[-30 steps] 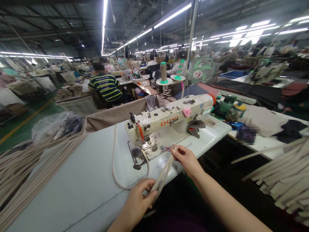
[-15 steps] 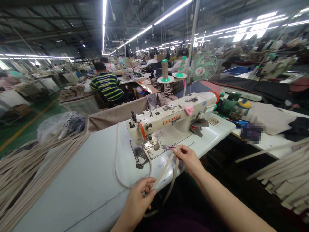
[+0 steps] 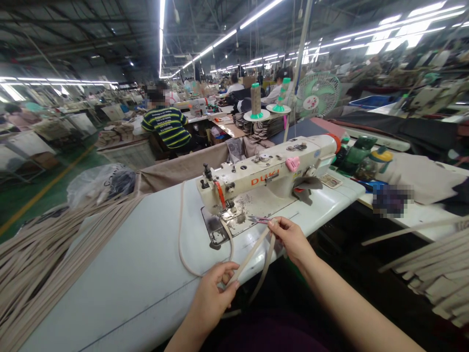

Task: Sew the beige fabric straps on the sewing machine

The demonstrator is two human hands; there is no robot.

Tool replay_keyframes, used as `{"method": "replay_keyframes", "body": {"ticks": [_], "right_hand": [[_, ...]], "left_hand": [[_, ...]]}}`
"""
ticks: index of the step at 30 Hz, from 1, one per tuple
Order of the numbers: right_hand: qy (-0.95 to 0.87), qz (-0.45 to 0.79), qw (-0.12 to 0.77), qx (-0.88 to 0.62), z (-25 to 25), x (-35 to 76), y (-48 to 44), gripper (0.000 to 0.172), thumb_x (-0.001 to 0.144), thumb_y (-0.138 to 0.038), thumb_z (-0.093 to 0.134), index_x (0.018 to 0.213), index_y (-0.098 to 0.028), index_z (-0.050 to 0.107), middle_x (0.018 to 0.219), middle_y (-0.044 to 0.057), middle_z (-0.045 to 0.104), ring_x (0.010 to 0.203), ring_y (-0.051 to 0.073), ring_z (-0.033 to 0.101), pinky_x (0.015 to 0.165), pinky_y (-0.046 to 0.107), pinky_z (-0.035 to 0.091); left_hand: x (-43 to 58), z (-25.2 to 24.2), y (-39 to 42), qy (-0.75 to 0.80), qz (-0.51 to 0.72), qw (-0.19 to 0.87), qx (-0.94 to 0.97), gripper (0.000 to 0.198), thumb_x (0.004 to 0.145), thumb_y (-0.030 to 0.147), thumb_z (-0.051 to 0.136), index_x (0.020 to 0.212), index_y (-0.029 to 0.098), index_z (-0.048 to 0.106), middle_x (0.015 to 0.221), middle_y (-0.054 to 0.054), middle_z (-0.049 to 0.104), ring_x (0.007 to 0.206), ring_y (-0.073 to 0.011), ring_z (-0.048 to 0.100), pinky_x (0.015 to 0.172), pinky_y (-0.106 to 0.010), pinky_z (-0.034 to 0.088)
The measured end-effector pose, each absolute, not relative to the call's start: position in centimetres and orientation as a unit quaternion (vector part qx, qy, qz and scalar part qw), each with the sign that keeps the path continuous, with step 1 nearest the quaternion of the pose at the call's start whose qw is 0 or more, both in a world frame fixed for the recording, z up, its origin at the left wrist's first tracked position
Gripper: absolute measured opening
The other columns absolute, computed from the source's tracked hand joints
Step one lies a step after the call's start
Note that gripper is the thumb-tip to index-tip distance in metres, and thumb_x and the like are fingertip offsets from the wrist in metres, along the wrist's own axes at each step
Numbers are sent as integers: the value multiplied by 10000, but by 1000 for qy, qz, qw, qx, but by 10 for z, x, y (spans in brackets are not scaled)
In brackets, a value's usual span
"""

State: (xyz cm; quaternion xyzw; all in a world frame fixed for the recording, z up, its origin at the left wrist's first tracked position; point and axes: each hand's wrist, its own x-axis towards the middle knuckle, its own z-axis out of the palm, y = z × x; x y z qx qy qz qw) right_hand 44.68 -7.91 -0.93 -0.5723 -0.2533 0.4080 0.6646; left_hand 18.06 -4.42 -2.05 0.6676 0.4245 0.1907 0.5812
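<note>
A beige fabric strap (image 3: 252, 254) runs between my two hands at the near edge of the white sewing table (image 3: 128, 274). My left hand (image 3: 214, 293) pinches its lower end, fingers closed. Fingers of my right hand (image 3: 291, 237) are closed on its upper end, close to small snips (image 3: 258, 219) lying on the machine bed. From my right hand a loop of the strap hangs down. The strap curves away across the table to the needle of the cream sewing machine (image 3: 264, 178).
Piles of beige straps lie at the left (image 3: 44, 254) and at the right (image 3: 436, 274). Thread cones (image 3: 256, 100) and a green fan (image 3: 317, 95) stand behind the machine. A person in a striped shirt (image 3: 164, 127) sits further back. Bottles (image 3: 357, 156) stand on the right table.
The two layers of strap between my hands have parted, and one now hangs as a loop. Both hands keep their grip. The camera has shifted slightly.
</note>
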Motion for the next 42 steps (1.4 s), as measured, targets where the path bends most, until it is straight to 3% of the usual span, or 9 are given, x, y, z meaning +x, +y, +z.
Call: {"method": "replay_keyframes", "body": {"ticks": [6, 9, 13, 17, 27, 30, 34, 39, 42], "right_hand": [[-248, 421, 663, -567, -12, 447, -80, 501, 629, -625, 917, 767, -193, 704, 656, 14, 653, 624, 140, 531, 589, 240, 394], [-242, 427, 663, -566, -14, 448, -81, 504, 629, -621, 917, 791, -186, 721, 668, 18, 656, 615, 136, 531, 579, 236, 394], [-233, 433, 660, -567, -14, 447, -81, 506, 627, -602, 925, 808, -171, 731, 621, -7, 595, 545, 111, 464, 507, 223, 327], [-229, 426, 665, -569, -11, 446, -80, 523, 604, -611, 934, 775, -173, 704, 582, -30, 536, 525, 101, 422, 484, 214, 288], [-243, 393, 669, -582, -10, 442, -83, 520, 654, -629, 903, 658, -187, 629, 503, -24, 516, 472, 105, 378, 451, 232, 253], [-242, 358, 684, -588, -5, 450, -83, 518, 654, -623, 909, 642, -184, 634, 501, -28, 508, 478, 98, 370, 453, 228, 251], [-216, 291, 720, -592, 2, 477, -82, 535, 611, -641, 923, 641, -193, 631, 510, -35, 507, 476, 97, 376, 431, 223, 259], [-160, 211, 766, -586, 15, 518, -84, 538, 536, -585, 966, 640, -196, 610, 494, -58, 477, 445, 81, 387, 389, 205, 263], [-103, 149, 797, -576, 26, 534, -87, 479, 532, -460, 992, 630, -181, 615, 508, -50, 492, 460, 84, 429, 391, 205, 299]], "left_hand": [[180, -18, -44, 425, 185, 563, 684, 429, 794, 381, 671, 1177, 192, 705, 930, -25, 550, 572, -113, 550, 449, -254, 531], [179, -20, -43, 415, 187, 573, 681, 437, 815, 408, 671, 1185, 177, 706, 927, -45, 569, 655, -158, 601, 463, -259, 538], [179, -21, -44, 377, 170, 653, 634, 517, 848, 563, 671, 1118, 125, 718, 931, -101, 650, 739, -200, 657, 538, -276, 564], [181, -16, -47, 372, 142, 744, 536, 644, 727, 686, 776, 992, 102, 719, 899, -109, 665, 698, -203, 679, 546, -280, 556], [180, -11, -50, 353, 123, 783, 498, 591, 742, 604, 813, 1048, 106, 726, 899, -100, 659, 709, -202, 689, 532, -249, 507], [171, -10, -45, 348, 101, 761, 538, 530, 798, 582, 755, 1058, 121, 717, 894, -97, 684, 628, -150, 635, 508, -226, 450], [148, -7, -33, 364, 77, 713, 594, 460, 911, 561, 627, 1034, 123, 700, 601, -8, 601, 459, -78, 449, 484, -203, 320], [122, 2, -20, 377, 62, 702, 601, 479, 896, 591, 639, 969, 121, 697, 582, -8, 604, 460, -81, 451, 481, -206, 303], [111, 7, -14, 371, 39, 707, 601, 468, 890, 587, 656, 910, 122, 698, 584, -18, 619, 460, -87, 482, 483, -205, 343]]}}
